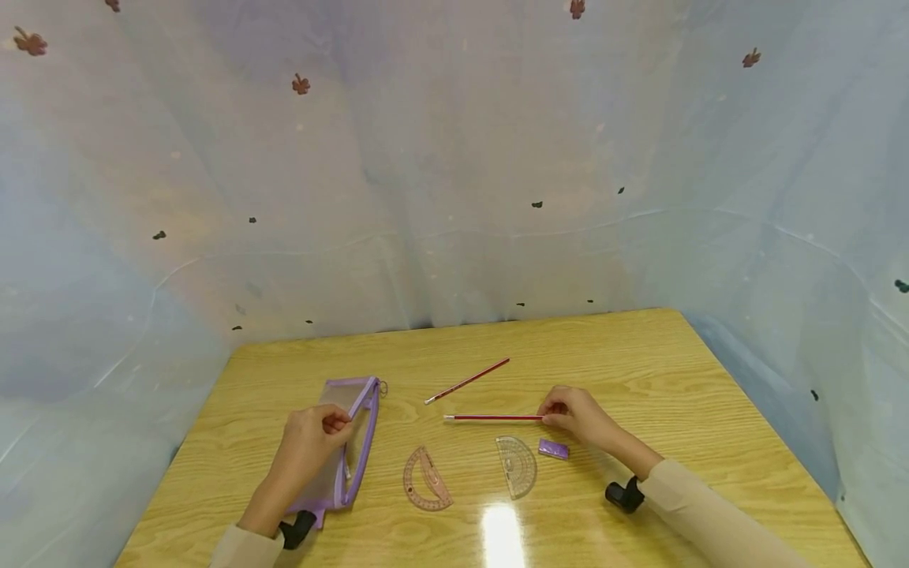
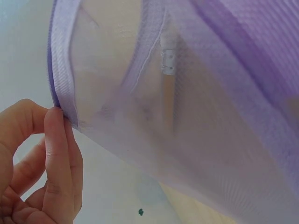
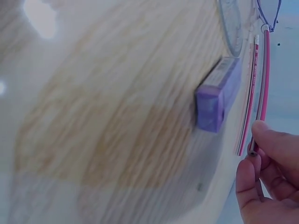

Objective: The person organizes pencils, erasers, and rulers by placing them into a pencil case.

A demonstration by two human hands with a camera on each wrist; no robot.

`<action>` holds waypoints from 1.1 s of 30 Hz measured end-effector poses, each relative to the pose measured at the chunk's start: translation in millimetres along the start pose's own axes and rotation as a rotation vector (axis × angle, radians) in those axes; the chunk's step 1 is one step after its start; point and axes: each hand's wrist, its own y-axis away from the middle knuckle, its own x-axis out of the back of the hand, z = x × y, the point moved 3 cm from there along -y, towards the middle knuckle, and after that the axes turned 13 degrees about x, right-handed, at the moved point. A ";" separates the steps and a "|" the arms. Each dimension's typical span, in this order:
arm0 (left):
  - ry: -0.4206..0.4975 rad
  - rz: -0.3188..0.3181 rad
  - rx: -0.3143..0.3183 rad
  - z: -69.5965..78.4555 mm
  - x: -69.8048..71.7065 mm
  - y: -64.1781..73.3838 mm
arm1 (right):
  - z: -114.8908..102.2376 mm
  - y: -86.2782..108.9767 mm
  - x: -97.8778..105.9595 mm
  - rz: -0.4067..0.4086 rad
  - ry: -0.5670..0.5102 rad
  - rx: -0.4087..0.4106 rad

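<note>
My left hand (image 1: 316, 438) pinches the zipper edge of a see-through mesh pencil case (image 1: 365, 450) with purple trim, whose mouth gapes to the right. Through the mesh, the left wrist view shows a white-ended pencil (image 2: 168, 88) inside. With thumb and fingertips, my right hand (image 1: 578, 414) holds a red pencil (image 1: 497, 417) by one end, its white end pointing left towards the case. In the right wrist view that red pencil (image 3: 265, 70) stretches away from the fingers. Just in front of the right hand lies a small purple-wrapped eraser (image 1: 554, 449).
A second red pencil (image 1: 469, 380) lies slanted behind the held one. Nearer the front are a pinkish protractor (image 1: 415, 489) and a clear protractor (image 1: 524, 467). All lie on a wooden table (image 1: 604, 347), with a pale patterned curtain (image 1: 454, 158) behind it.
</note>
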 end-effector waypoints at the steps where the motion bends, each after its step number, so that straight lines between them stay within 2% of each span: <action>1: 0.000 -0.001 0.001 0.0 0.0 -0.2 | -0.5 -0.8 -0.2 0.002 -0.002 0.000; 24: -0.005 0.015 -0.022 -0.8 0.7 1.5 | -7.9 -14.9 -8.5 -0.009 0.011 0.024; 33: -0.003 0.018 -0.019 -1.7 1.3 1.2 | -12.2 -20.2 -11.9 -0.014 -0.018 0.032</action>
